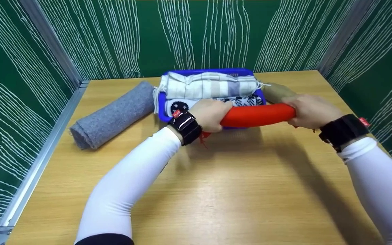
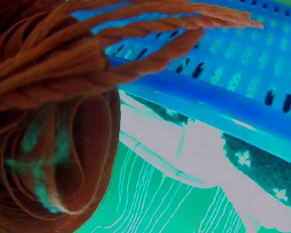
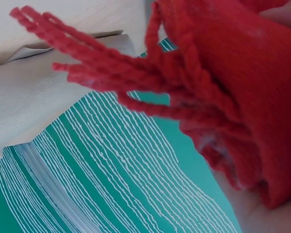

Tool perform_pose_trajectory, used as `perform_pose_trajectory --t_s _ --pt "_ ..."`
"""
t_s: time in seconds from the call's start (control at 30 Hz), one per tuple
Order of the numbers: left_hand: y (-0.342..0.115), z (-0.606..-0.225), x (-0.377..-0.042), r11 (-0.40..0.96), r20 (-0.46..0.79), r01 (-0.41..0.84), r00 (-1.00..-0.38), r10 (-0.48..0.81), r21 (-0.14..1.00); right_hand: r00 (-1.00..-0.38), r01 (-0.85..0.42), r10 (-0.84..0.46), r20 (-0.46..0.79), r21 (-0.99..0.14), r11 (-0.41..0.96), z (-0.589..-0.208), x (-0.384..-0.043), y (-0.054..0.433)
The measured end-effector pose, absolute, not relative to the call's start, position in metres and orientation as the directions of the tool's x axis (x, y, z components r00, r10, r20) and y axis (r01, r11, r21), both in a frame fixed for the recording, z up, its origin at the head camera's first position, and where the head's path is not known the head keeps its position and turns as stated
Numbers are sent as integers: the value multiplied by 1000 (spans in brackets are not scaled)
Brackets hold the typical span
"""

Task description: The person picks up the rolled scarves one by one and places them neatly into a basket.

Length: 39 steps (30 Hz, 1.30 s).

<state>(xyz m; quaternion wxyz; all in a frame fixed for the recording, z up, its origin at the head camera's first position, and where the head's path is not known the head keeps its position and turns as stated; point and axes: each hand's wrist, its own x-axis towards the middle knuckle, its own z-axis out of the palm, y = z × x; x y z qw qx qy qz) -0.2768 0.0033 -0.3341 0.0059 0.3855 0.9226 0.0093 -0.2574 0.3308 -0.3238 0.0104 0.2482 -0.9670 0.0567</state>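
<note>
A rolled red scarf with twisted fringe spans the gap between my hands, just above the front of a blue basket. My left hand grips its left end, and my right hand grips the right end. Fringe and the rolled layers hang out at the end in the right wrist view; the left wrist view shows the other coiled end. Inside the basket lie a rolled pale striped scarf at the back and a black-and-white patterned roll in front, partly hidden by the red scarf.
A rolled grey felt-like cloth lies slanted left of the basket. An olive-beige roll lies right of the basket, partly behind my right hand. Green walls with white lines enclose the wooden table at the back and sides.
</note>
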Motion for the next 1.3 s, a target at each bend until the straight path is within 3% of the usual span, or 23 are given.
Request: perform_pose_trajectory --t_s 1.3 --pt "-34 -316 -281 709 -21 703 -709 705 56 -840 -541 -532 101 -94 836 -313 -260 298"
